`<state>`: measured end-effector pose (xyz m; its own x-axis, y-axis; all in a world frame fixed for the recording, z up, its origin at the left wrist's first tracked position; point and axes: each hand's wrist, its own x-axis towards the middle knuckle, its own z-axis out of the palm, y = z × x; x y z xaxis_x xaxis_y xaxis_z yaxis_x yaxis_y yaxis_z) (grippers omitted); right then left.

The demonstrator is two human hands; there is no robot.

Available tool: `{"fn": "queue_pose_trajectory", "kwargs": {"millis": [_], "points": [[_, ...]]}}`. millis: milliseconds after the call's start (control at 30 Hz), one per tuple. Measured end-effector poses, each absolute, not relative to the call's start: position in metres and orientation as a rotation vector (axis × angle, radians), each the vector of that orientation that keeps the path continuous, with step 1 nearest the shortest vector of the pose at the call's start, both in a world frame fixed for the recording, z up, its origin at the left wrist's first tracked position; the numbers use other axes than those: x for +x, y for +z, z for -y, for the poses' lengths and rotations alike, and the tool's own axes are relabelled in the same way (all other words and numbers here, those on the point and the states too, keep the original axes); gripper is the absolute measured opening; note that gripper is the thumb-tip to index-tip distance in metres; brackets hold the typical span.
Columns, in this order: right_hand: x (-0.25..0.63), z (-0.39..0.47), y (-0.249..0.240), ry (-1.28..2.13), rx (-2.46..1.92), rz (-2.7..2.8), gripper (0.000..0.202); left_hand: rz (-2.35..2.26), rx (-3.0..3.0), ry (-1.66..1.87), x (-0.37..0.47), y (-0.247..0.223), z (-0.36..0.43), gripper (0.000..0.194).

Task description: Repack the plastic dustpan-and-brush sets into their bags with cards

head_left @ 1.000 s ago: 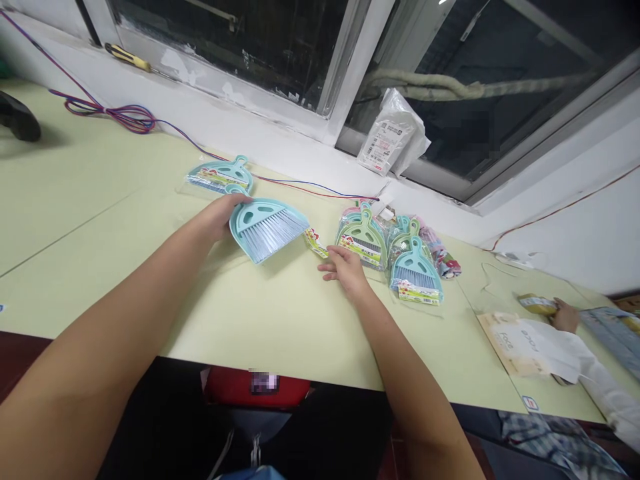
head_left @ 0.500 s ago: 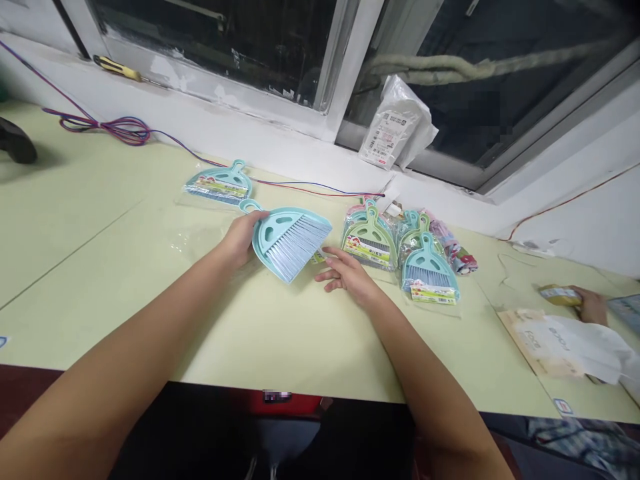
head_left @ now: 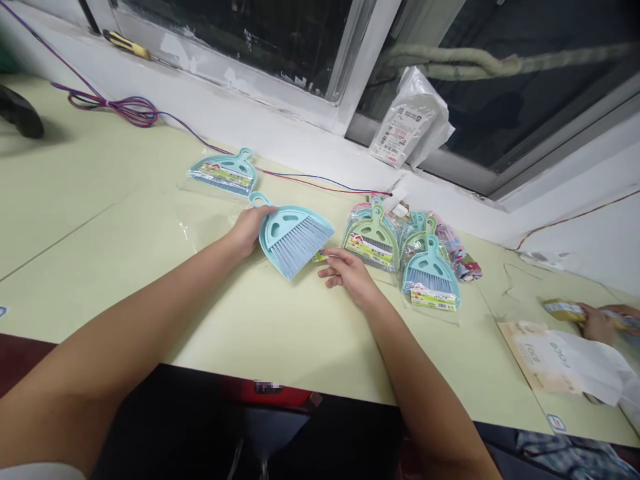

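Observation:
My left hand (head_left: 250, 230) is closed on the left edge of a light-blue dustpan (head_left: 275, 229), close to its looped handle. A small brush (head_left: 297, 245) with grey-blue bristles is nested in the pan, and the set is tilted above the table. By the bristles' right corner is my right hand (head_left: 347, 273), its fingers apart and slightly bent. At its fingertips a bit of yellow-green label (head_left: 319, 256) shows from behind the brush; whether they touch it I cannot tell. A bagged dustpan set (head_left: 225, 175) lies behind my left hand.
To the right lie several bagged dustpan sets, a green one (head_left: 373, 240) and a blue one (head_left: 431, 273) in front. Coiled cable (head_left: 133, 110) runs along the wall. A screwdriver (head_left: 127, 45) and a wrapped package (head_left: 407, 123) rest on the sill. Another person's hand (head_left: 597, 325) holds a yellow pack (head_left: 565, 309) beside a paper bag (head_left: 537, 360).
The view has shifted slightly. My left hand still holds the dustpan and brush, at nearly the same tilt, and my right hand stays beside it. The other person's second hand has come into view.

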<state>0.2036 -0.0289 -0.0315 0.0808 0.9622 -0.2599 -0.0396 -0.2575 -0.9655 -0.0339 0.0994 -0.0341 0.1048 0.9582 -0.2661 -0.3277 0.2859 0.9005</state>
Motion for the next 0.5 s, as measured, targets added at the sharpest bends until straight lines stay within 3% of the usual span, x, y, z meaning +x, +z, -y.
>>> {"fn": "queue_pose_trajectory", "kwargs": {"millis": [233,367,500], "points": [[0.204,0.024,-0.035,1.341,-1.437,0.968,0.018,-1.032,0.798,1.099,-0.038,-0.033,-0.1,0.027],[0.202,0.024,-0.035,1.262,-1.476,0.993,0.026,-1.014,0.829,1.114,-0.037,-0.03,-0.098,0.031],[0.211,0.032,-0.025,0.732,-1.724,1.308,0.026,-1.009,0.862,1.157,-0.037,-0.025,-0.096,0.032]]}}
